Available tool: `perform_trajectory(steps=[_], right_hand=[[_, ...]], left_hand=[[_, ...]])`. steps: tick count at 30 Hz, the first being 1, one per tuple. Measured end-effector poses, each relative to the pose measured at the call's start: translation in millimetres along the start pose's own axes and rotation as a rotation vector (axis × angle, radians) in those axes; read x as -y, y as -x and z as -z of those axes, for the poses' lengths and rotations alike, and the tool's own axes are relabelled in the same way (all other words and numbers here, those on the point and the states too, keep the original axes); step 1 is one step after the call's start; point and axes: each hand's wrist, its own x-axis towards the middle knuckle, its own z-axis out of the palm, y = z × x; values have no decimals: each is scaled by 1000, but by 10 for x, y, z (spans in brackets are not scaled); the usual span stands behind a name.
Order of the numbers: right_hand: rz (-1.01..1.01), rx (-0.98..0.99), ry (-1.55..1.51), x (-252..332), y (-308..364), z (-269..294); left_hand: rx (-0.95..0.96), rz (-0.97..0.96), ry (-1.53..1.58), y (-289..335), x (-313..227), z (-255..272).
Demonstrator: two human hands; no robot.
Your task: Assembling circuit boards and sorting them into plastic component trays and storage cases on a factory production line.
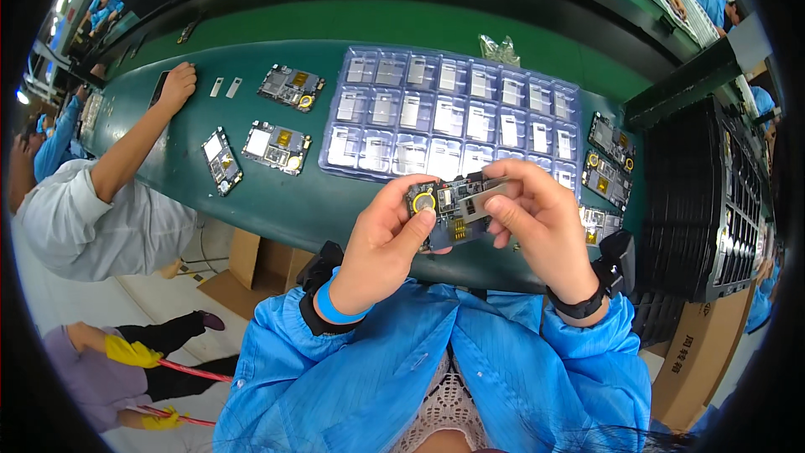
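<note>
My left hand grips a circuit board by its left end, the thumb beside a round part ringed in yellow. Between the thumb and fingers of my right hand is a thin silver metal shield cover, held slanted over the board's right part. Whether the cover touches the board I cannot tell. Just beyond my hands lies a clear plastic tray with several compartments, most holding similar silver covers.
More circuit boards lie left of the tray, and others at its right. Two metal pieces rest near a co-worker's hand. A clear bag sits behind the tray. Black stacked trays stand right, beside a cardboard box.
</note>
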Motion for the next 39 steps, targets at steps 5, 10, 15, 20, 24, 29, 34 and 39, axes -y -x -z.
perform_trajectory(steps=[5, 10, 15, 20, 24, 29, 34, 39], right_hand=[[-57, -115, -54, -91, -32, -2], [-2, -140, -65, -192, -60, -17], [17, -168, -101, -195, -64, -38], [16, -174, -93, -208, -75, -50], [12, -175, -80, -206, -80, -53], [3, -171, -100, -222, -95, -52], [52, -224, -33, -255, -82, -82], [153, -294, 21, -311, -51, -131]], left_hand=[[-3, 3, -10, -41, 35, -99], [-32, 22, 32, -60, 30, -160], [5, 12, -3, -69, 47, -137], [-5, 29, -7, -71, 45, -130], [-1, 36, 0, -71, 30, -130], [-2, 33, 9, -85, 48, -122], [-2, 30, 15, -93, 58, -143], [-112, -89, -36, -103, 131, -196]])
